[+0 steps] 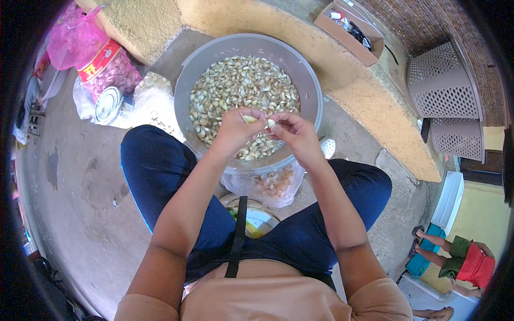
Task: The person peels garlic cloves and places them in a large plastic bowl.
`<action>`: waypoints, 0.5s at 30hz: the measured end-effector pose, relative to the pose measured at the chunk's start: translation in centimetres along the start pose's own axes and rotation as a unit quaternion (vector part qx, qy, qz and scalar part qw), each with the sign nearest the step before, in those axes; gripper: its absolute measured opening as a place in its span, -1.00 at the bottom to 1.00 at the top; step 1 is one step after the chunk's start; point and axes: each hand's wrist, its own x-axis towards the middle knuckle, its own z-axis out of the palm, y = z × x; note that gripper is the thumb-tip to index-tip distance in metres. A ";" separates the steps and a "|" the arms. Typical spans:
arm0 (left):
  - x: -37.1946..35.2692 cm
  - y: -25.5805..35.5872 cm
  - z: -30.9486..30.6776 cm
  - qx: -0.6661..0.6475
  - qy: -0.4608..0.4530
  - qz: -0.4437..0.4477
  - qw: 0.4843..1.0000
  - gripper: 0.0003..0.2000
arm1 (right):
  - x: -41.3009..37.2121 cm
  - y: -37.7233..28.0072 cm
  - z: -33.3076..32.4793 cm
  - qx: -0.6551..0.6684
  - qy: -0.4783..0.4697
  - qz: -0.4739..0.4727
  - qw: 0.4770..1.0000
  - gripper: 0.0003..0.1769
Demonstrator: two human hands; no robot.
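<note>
My left hand (239, 130) and my right hand (297, 137) meet over the near side of a large grey tub (182, 101). Many garlic cloves (241, 85) in their skins fill the tub's lower part. Between thumb and fingers, my left hand is closed on a pale garlic clove (249, 119). The fingertips of my right hand pinch another whitish clove (271, 123), close against the left fingertips. Below the tub's near rim lies a clear plastic bag (292, 190) with papery brown skins (273, 183).
On the left stand a pink mesh sack (110, 69) of garlic, a tin can (108, 105) and a white bag (152, 99). A perforated ladle (327, 147) lies right of the tub. A low ledge (353, 101) carries a cardboard box (350, 32). Another person (474, 262) is at lower right.
</note>
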 end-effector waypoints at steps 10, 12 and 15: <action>-0.4 0.4 0.4 -0.037 0.048 -0.027 0.998 -0.87 | 0.2 0.0 -0.8 0.066 0.004 0.030 0.997 -0.77; -0.5 0.6 0.4 -0.007 0.037 -0.017 0.999 -0.86 | 0.2 0.0 -0.9 0.049 0.005 0.024 0.999 -0.77; -0.5 0.6 0.5 0.065 0.027 0.009 0.997 -0.86 | 0.1 -0.2 -0.5 0.017 0.022 0.009 1.000 -0.78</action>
